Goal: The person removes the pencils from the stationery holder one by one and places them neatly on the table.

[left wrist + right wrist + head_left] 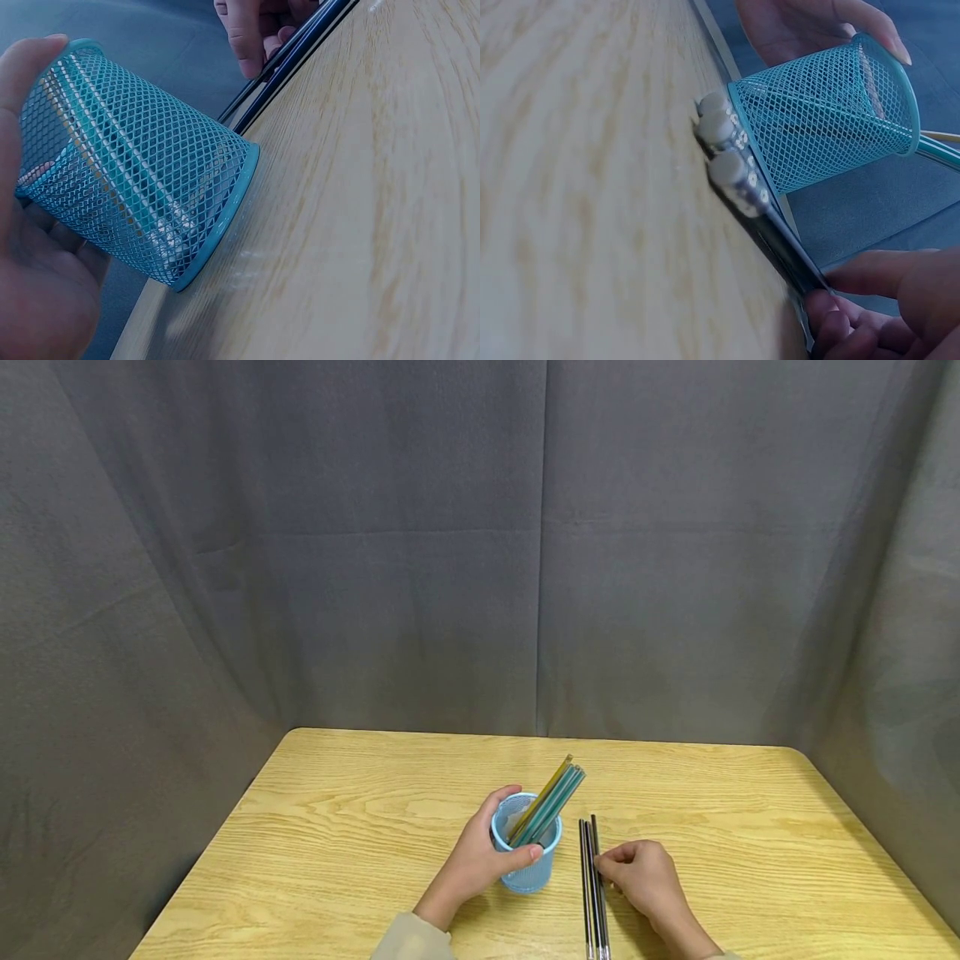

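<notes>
My left hand (474, 857) grips a light-blue mesh pencil cup (529, 878), with the thumb at the near side of the rim and the fingers round the far side. Green pencils (556, 803) and a yellow pencil (556, 778) lean to the right inside it. Just right of the cup, three black pencils (587, 877) lie side by side on the table. Their white eraser ends (727, 168) show close up in the right wrist view. Between thumb and fingertips, my right hand (647, 878) pinches the rightmost black pencil (791, 247).
The wood-grain table (360, 827) runs beneath everything. Its far edge meets grey curtains (420, 610), which also hang along the left and right sides.
</notes>
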Action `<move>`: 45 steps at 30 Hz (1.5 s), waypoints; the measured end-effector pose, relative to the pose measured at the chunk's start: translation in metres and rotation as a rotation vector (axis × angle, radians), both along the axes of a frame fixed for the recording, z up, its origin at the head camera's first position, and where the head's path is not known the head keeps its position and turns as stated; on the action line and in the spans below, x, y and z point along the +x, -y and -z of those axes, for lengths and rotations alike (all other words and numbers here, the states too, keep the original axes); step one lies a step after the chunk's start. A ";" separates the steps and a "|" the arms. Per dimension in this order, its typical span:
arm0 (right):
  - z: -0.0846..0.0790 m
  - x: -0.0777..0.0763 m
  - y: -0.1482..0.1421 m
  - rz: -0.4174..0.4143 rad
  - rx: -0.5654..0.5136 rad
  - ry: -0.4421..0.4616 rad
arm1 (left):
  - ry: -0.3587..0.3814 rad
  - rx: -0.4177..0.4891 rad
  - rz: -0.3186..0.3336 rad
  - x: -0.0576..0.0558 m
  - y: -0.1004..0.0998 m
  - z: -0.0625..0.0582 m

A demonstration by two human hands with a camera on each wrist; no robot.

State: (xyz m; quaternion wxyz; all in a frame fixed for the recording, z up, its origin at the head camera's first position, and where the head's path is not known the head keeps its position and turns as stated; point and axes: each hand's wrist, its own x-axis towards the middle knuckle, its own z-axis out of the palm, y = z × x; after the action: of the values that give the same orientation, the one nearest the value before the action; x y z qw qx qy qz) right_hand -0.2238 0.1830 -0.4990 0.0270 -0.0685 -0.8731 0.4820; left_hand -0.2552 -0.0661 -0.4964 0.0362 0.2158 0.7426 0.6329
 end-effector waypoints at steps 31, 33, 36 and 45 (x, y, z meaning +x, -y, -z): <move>0.004 -0.003 0.000 -0.034 0.107 -0.025 | -0.011 0.010 0.005 0.001 0.000 0.001; 0.004 -0.003 0.000 -0.036 0.106 -0.028 | -0.012 0.008 0.004 0.001 0.000 0.000; 0.003 -0.003 0.001 -0.045 0.096 -0.030 | -0.011 0.012 0.004 0.001 0.000 0.001; 0.004 -0.004 0.000 -0.063 0.100 -0.030 | -0.009 0.015 0.002 0.000 0.000 0.001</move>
State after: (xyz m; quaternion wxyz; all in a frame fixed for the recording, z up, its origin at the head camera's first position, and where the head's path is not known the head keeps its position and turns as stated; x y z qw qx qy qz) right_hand -0.2277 0.1833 -0.5030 0.0281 -0.0325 -0.8973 0.4393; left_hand -0.2550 -0.0660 -0.4977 0.0319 0.2196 0.7378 0.6375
